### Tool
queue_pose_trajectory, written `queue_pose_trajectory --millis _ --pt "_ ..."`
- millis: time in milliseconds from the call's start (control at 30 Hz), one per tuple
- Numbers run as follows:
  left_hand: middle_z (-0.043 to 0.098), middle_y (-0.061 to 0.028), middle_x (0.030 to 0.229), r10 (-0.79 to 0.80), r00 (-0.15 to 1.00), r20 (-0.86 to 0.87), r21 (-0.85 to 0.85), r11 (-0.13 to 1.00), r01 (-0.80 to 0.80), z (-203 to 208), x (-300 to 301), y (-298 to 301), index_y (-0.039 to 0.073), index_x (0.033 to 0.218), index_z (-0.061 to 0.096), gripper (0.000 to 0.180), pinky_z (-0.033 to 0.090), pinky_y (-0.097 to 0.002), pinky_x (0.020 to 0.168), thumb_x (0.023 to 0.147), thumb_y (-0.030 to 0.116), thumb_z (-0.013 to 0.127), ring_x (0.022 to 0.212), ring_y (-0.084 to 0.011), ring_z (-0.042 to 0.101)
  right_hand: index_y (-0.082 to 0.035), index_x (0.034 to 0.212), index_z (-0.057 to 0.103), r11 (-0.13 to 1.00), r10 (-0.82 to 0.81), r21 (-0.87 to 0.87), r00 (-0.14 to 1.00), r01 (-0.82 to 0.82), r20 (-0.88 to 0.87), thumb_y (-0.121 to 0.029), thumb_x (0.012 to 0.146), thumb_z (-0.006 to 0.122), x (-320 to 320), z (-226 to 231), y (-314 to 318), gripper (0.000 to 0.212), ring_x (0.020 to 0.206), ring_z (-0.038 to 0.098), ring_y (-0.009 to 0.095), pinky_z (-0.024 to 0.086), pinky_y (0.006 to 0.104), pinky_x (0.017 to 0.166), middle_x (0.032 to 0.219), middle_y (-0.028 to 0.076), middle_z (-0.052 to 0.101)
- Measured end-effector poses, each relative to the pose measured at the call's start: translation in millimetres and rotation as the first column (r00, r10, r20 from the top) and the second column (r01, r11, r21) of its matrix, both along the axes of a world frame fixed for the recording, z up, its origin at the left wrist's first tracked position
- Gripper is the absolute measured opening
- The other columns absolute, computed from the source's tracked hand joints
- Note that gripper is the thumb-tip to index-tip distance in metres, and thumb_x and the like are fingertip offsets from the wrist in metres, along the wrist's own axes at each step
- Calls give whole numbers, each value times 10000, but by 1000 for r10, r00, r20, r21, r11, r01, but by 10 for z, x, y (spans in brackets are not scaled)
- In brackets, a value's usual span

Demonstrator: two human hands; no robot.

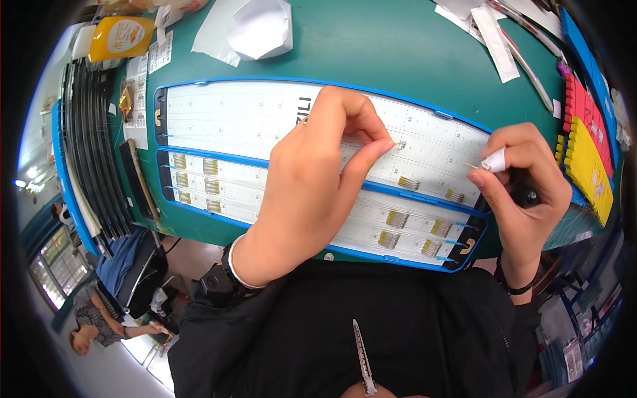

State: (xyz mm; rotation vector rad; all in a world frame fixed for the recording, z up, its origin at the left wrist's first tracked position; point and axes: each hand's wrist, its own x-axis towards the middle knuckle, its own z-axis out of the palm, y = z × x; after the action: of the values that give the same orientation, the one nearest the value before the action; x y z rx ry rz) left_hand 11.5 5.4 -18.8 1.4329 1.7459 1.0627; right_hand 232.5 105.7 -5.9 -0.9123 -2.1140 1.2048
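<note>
Blue case [225,109] — under left hand [302,179], by right hand [534,182] — both pinching tiny pieces [401,144].

The case [232,113] lies on the table [371,40], with the paper box [262,30] behind it, the bottle [123,38] behind it to the left and the boards [587,172] to its right.

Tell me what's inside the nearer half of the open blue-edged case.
Small yellowish bundles show toward both ends of the nearer half. The left hand covers part of its middle, so anything there cannot be seen.
</note>
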Motion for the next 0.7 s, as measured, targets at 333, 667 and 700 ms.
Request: queue_pose_trajectory --millis 333,667,700 --pt "672 -107 893 -48 997 60 -4 999 48 -50 29 3 30 995 447 288 483 -242 791 867 -106 666 844 -118 630 21 898 597 966 -244 68 967 249 -73 94 844 688 82 -11 12 128 770 518 108 384 206 675 930 88 593" --pt "664 -109 926 -74 988 132 10 997 73 -89 24 -18 37 1050 425 314 474 -262 825 882 -101 652 871 -127 621 -78 966 517 752 -489 -656 724 67 -487 -203 768 852 433 -123 -390 409 705 405 98 349 206 485 961 56 509" --pt "660 -109 935 -72 986 147 18 997 70 -103 25 -24 38 1057 420 317 470 -262 831 885 -102 647 879 -127 616 -81 1012 514 739 -502 -674 657 -13 -563 -256 743 879 415 -191 -429 486 720 412 94 361 201 490 970 59 513"
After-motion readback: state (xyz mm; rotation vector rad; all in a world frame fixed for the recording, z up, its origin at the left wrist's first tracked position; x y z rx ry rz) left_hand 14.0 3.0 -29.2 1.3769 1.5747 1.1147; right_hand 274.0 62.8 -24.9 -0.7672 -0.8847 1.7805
